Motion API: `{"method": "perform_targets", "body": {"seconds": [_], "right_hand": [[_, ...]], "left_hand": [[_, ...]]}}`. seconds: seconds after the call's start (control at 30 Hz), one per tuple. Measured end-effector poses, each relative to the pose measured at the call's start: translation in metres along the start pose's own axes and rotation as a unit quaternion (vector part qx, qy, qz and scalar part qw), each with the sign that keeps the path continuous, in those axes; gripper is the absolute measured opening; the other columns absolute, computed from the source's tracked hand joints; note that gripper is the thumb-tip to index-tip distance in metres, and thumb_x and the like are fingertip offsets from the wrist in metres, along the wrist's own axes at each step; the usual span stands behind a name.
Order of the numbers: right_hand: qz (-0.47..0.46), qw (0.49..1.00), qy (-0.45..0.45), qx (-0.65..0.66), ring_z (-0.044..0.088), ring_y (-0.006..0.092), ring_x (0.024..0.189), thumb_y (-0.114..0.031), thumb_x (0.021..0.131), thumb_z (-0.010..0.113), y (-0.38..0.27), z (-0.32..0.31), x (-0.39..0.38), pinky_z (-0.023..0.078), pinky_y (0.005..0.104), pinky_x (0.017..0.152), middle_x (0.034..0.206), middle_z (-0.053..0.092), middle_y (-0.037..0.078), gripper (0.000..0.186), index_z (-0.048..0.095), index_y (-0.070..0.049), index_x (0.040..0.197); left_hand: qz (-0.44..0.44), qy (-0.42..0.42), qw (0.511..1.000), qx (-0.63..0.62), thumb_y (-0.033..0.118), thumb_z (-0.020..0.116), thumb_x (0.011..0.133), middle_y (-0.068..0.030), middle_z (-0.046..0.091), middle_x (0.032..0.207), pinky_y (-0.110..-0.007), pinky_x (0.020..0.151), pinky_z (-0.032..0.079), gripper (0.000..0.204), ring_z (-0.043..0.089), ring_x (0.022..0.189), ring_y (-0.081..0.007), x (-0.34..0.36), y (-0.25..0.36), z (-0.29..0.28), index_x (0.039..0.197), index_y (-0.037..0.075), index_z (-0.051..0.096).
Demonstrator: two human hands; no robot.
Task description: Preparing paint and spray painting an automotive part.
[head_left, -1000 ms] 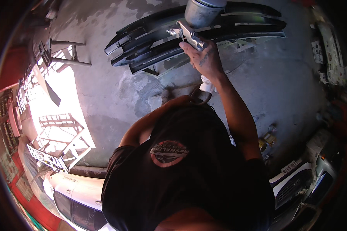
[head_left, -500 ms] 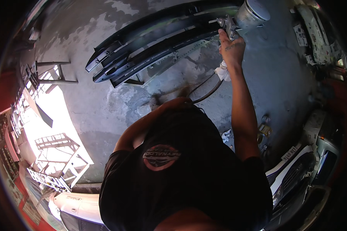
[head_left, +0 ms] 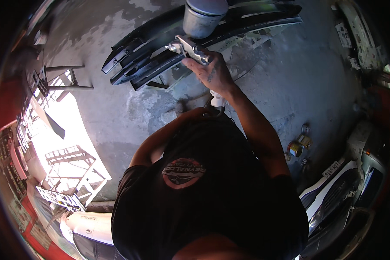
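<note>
My right hand [head_left: 214, 73] is closed round the grip of a spray gun [head_left: 190, 48], whose grey paint cup [head_left: 201, 19] stands above it. White cloth [head_left: 217, 99] is wrapped below the grip, where a dark air hose [head_left: 220, 112] comes down. At my waist my left hand [head_left: 200, 113] is closed on this hose, its fingers partly hidden in shadow. Beyond the gun lies a long black car bumper [head_left: 138, 43] with several slats, resting on a stand [head_left: 264, 39]. Cup and gun hide part of the bumper's middle.
Small paint cans [head_left: 295, 149] stand on the concrete floor at right. A parked vehicle [head_left: 333, 190] is at the lower right, another car [head_left: 91, 227] at the lower left. Metal racks [head_left: 69, 86] stand at left by bright light. A paper-masked car part [head_left: 355, 34] is at the far right.
My right hand has swung the spray gun leftward and nearer along the bumper, from its right end to over its left half. My left hand has stayed near my waist.
</note>
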State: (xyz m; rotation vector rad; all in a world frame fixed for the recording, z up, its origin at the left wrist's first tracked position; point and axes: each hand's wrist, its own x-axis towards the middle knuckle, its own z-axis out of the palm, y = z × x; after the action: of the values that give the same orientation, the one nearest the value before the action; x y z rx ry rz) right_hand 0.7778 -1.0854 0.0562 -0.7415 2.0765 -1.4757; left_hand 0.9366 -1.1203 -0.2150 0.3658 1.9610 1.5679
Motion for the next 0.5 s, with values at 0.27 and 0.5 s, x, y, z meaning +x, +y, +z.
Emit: {"method": "perform_targets", "body": {"seconds": [0.27, 0.5], "right_hand": [[0.010, 1.000, 0.014, -0.014, 0.056, 0.0065, 0.053, -0.023, 0.096, 0.074, 0.000, -0.008, -0.047, 0.045, 0.0267, 0.048, 0.067, 0.063, 0.001, 0.023, 0.072, -0.001, 0.102], [0.095, 0.955, 0.252, -0.125, 0.056, 0.0094, 0.049, -0.029, 0.094, 0.076, 0.022, -0.065, -0.087, 0.044, 0.0276, 0.045, 0.064, 0.062, 0.003, 0.030, 0.071, 0.001, 0.095]], "left_hand": [[-0.021, -0.001, 1.000, 0.008, 0.028, 0.064, 0.095, -0.0188, 0.071, 0.123, -0.044, 0.096, 0.052, 0.038, 0.069, 0.110, -0.0305, -0.016, -0.037, 0.007, 0.125, 0.006, 0.070], [-0.071, 0.043, 0.997, 0.008, 0.028, 0.063, 0.095, -0.0188, 0.071, 0.124, -0.044, 0.096, 0.052, 0.038, 0.069, 0.111, -0.0304, -0.057, -0.110, 0.019, 0.126, 0.006, 0.070]]}}
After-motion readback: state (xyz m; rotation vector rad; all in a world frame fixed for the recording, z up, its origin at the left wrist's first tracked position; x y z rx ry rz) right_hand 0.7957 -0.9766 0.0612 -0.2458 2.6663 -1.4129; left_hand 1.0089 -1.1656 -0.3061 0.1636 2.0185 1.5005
